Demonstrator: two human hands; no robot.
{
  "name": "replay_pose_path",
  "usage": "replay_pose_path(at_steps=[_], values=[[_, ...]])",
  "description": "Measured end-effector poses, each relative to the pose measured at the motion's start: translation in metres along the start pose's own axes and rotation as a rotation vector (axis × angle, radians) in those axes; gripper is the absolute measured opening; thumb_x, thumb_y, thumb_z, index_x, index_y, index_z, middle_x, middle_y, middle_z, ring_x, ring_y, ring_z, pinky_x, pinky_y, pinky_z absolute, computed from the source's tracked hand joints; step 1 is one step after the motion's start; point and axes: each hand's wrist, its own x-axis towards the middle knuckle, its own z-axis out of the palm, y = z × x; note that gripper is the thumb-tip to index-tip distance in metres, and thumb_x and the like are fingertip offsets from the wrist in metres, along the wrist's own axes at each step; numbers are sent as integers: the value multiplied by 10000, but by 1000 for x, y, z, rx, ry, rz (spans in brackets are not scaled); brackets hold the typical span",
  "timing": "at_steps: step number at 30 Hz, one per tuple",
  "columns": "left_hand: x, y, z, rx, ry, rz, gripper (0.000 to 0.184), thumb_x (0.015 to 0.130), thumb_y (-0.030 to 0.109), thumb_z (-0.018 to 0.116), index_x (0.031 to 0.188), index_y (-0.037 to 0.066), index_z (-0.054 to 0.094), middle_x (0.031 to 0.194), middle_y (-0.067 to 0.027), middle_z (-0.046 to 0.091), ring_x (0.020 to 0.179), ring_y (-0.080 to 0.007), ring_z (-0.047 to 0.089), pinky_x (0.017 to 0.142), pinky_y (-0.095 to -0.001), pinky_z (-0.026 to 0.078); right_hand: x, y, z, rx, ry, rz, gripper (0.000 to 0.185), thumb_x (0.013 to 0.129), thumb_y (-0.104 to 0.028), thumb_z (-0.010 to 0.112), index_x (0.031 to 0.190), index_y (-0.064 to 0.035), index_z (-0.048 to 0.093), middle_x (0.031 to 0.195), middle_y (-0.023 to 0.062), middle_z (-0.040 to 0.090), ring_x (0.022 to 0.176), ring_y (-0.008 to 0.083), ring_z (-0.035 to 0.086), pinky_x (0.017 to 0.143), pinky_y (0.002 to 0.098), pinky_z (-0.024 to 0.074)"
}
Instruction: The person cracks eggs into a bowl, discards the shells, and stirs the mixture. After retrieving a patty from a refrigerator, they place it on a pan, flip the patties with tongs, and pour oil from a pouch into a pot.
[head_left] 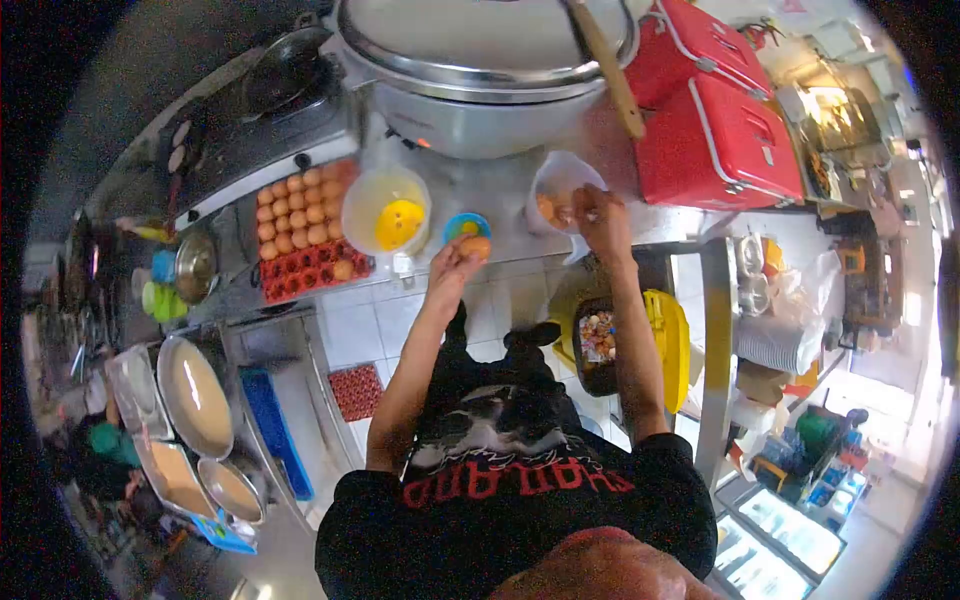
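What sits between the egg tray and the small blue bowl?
A translucent plastic container holding egg yolks stands between them, as the head view shows.

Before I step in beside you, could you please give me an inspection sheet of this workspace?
Surface: metal counter, with things standing close together.
Job's things: red egg tray, largely filled with brown eggs but with vacant cups at the near side; translucent bowl holding yolks; small blue cup; white container.
Clutter: large lidded pot with a wooden paddle across its lid; red boxes beside it.
Grips: left grip holds an egg; right grip is at the white container, its load unclear.
Cables: nothing seen.
Surroundings: tiled floor; open yellow bin below.
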Motion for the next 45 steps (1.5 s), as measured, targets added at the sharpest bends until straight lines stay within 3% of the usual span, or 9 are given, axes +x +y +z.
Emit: replay_pose_path(at_steps=[8, 11, 15, 24, 30, 33, 36, 39, 45], values=[[12, 19, 0, 215, 93, 101, 394, 860, -38, 600, 1246, -14, 520, 1131, -84, 613, 1061, -151, 571, 937, -273, 443, -6, -34, 3, 80, 30, 291, 308, 793, -134, 699, 1080, -53, 623, 945, 121, 671, 801, 248, 662, 698, 330, 530], [20, -1, -6, 239, 137, 148, 391, 845, -51, 611, 1227, -17, 536, 1115, -77, 616, 1040, -149, 577, 912, -264, 450, -15, -96, 17, 418, 116, 187, 315, 795, -131, 694, 1088, -47, 618, 973, 135, 665, 844, 254, 654, 726, 347, 530], [25, -2, 5, 113, 181, 140, 417, 813, -112, 575, 1218, -22, 539, 1107, -80, 616, 1034, -162, 582, 894, -271, 462, -44, -124, 85, 280, 26, -97, 342, 777, -124, 706, 1090, -28, 604, 1017, 178, 624, 917, 343, 603, 781, 422, 499], [38, -17, -19, 324, 178, 274, 466, 756, -160, 496, 1204, -39, 540, 1089, -111, 629, 999, -179, 602, 857, -283, 483, -54, -126, 111, 330, -33, 97, 350, 786, -84, 701, 1112, -15, 597, 1045, 191, 635, 893, 341, 630, 751, 371, 521], [38, -11, -22, 559, 175, 341, 423, 781, -108, 599, 1194, -32, 546, 1101, -111, 625, 1010, -173, 598, 861, -289, 480, -57, -123, 122, 407, 0, 34, 302, 829, -109, 663, 1104, -9, 587, 993, 153, 637, 872, 326, 623, 748, 411, 520], [38, -13, -24, 420, 163, 270, 422, 795, -85, 626, 1202, -7, 548, 1108, -96, 619, 1040, -165, 582, 886, -288, 466, -65, -96, 149, 945, 101, 432, 304, 850, -94, 634, 1130, 2, 567, 988, 98, 632, 863, 254, 625, 730, 365, 533], [32, 2, -22, 478, 108, 203, 449, 820, -43, 625, 1250, 33, 524, 1137, -71, 604, 1039, -150, 567, 873, -268, 465, -59, -70, 144, 1602, -109, 1006, 350, 848, -90, 635, 1171, 5, 539, 986, 59, 614, 845, 190, 612, 710, 313, 534], [28, 12, -16, 395, 80, 167, 491, 804, -140, 574, 1254, 49, 518, 1154, -73, 586, 1074, -150, 557, 911, -275, 444, -61, -49, 160, 1644, -322, 987, 377, 835, -130, 661, 1169, -15, 531, 983, 63, 606, 841, 162, 602, 698, 291, 530], [28, 19, -15, 546, -10, 199, 494, 810, -141, 562, 1259, 61, 519, 1184, -66, 570, 1085, -150, 551, 914, -266, 440, -38, -69, 150, 1114, -521, 612, 411, 776, -63, 719, 1137, -21, 528, 975, 59, 592, 843, 151, 614, 698, 281, 552]])
